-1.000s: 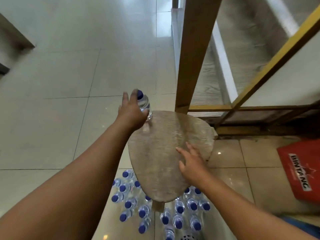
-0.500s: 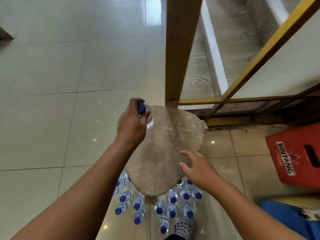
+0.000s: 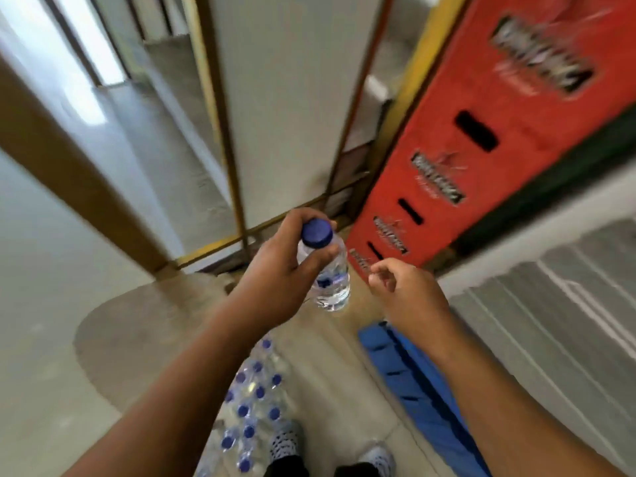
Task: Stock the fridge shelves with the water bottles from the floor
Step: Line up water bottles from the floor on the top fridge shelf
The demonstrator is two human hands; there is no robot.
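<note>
**While the pack (image 3: 251,401) sits below, one water bottle (image 3: 330,280) is aloft**

As our left hand (image 3: 275,270) grips the water bottle round its shoulder, cap up, our right hand (image 3: 402,287) hangs just beside it, loosely curled, holding nothing. The pack lies by our shoes (image 3: 284,440).

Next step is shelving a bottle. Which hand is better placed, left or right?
Left. The left hand holds a water bottle by its neck, just under the blue cap, well above the floor pack. The right hand is beside it, fingers loosely curled, holding nothing.
</note>
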